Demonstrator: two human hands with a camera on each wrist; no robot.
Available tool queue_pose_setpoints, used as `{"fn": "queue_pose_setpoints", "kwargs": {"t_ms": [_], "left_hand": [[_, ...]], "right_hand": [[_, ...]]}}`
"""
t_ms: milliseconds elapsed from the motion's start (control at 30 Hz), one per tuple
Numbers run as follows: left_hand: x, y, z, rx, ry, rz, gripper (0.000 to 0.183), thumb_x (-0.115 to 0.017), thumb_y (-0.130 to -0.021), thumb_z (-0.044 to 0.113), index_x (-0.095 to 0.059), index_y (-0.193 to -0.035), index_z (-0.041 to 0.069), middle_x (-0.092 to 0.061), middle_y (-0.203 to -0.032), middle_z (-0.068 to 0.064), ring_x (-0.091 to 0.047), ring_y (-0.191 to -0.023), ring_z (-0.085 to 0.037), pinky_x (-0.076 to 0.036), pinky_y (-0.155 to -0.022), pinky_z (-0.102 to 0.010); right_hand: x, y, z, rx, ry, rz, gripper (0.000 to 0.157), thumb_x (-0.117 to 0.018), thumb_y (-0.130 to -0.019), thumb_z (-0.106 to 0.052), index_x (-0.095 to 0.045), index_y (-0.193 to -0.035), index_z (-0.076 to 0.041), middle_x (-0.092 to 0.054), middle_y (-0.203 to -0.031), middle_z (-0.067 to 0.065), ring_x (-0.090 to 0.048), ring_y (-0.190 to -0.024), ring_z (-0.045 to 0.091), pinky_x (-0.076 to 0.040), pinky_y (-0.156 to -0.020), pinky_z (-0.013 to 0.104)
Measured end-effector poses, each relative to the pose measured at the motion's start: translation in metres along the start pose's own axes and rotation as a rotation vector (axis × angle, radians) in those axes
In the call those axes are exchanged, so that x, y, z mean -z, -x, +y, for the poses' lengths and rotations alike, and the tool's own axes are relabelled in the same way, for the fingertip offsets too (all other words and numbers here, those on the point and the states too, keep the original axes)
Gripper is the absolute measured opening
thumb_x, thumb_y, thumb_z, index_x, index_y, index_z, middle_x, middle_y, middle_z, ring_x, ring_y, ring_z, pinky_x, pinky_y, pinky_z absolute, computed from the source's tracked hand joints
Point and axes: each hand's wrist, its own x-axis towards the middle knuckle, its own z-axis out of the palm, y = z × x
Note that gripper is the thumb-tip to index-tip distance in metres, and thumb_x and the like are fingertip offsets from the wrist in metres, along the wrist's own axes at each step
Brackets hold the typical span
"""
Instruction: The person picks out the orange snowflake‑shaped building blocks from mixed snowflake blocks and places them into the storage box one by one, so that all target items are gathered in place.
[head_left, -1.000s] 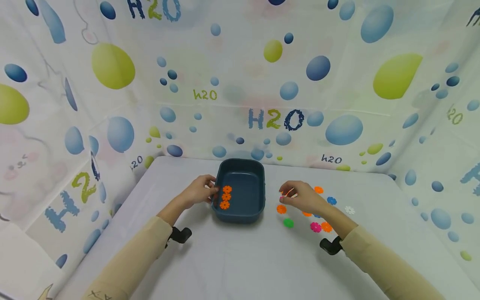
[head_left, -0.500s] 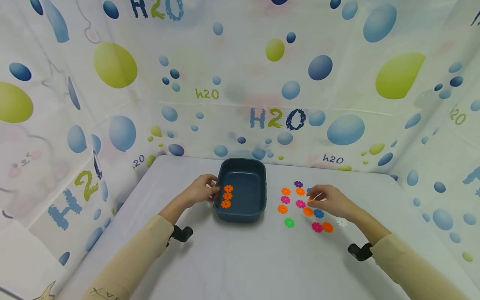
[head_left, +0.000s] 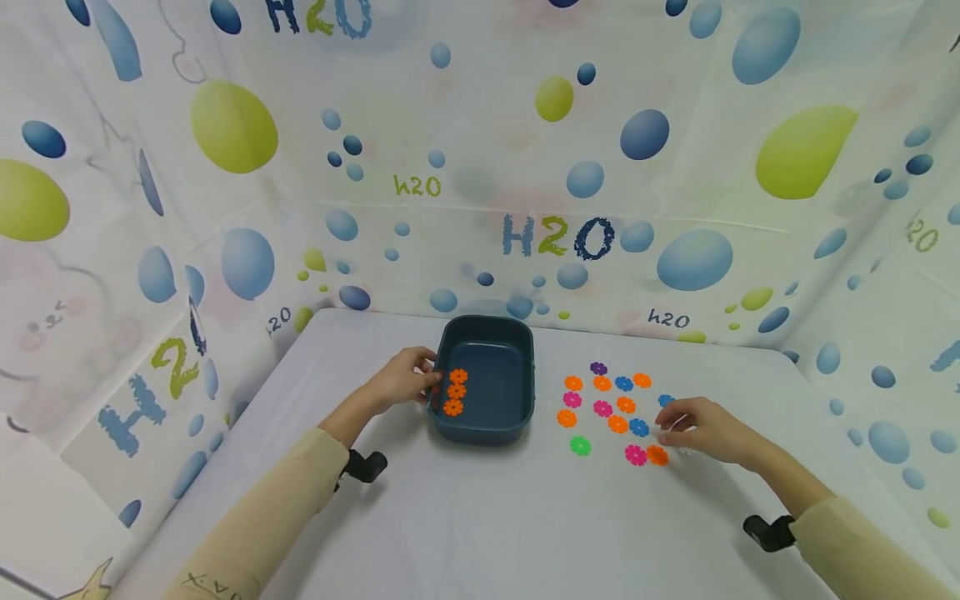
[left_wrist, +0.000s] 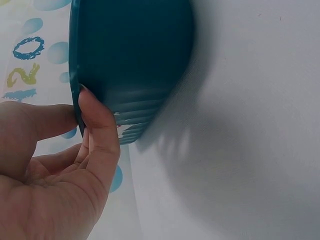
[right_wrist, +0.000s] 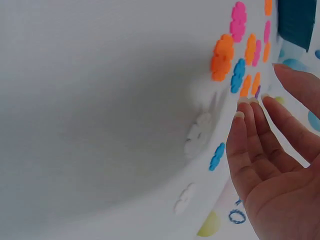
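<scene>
A dark blue rectangular plastic basin (head_left: 501, 379) stands on the table with three orange flower-shaped pieces (head_left: 456, 390) in a row along its left side. My left hand (head_left: 397, 382) pinches the basin's left rim, as the left wrist view also shows. Farther right, my right hand (head_left: 708, 432) hovers over the table, fingers loosely bent. In the right wrist view its thumb and fingers are apart with nothing between them. Closest to it lie white flower pieces (right_wrist: 198, 135), a blue flower piece (right_wrist: 217, 156) and an orange flower piece (head_left: 657, 455). The white ones are mostly hidden by the hand in the head view.
Several flower pieces lie between the basin and my right hand, among them a green one (head_left: 581, 446), a purple one (head_left: 598, 368) and a pink one (head_left: 636, 455). A white cloth covers the table (head_left: 480, 517). Behind it hangs a patterned curtain (head_left: 480, 167).
My right hand has moved right and toward the front, from beside the basin across the flower pieces, uncovering several of them. My left hand has stayed on the basin's rim.
</scene>
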Motion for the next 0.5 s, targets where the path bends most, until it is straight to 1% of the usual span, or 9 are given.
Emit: {"fn": "queue_pose_setpoints", "kwargs": {"t_ms": [300,500], "left_hand": [[-0.001,0.003,0.002,0.006,0.001,0.001,0.045,-0.056,-0.105,0.008,-0.042,-0.143,-0.012,-0.053,-0.1,-0.015,-0.062,-0.078,-0.021,-0.062,-0.07,-0.034],[-0.001,0.003,0.003,0.002,-0.002,0.002,0.044,-0.056,-0.105,0.007,-0.043,-0.143,-0.012,-0.052,-0.1,-0.015,-0.061,-0.079,-0.021,-0.062,-0.07,-0.034]], "right_hand": [[-0.009,0.005,0.018,0.0,-0.028,-0.028,0.03,-0.076,-0.092,-0.017,-0.068,-0.116,-0.002,-0.065,-0.102,0.006,-0.059,-0.095,0.025,-0.056,-0.075,0.023],[-0.017,0.005,0.019,0.021,-0.019,-0.025,0.03,-0.078,-0.09,-0.019,-0.068,-0.114,-0.003,-0.063,-0.096,0.005,-0.057,-0.091,0.023,-0.054,-0.071,0.022]]}}
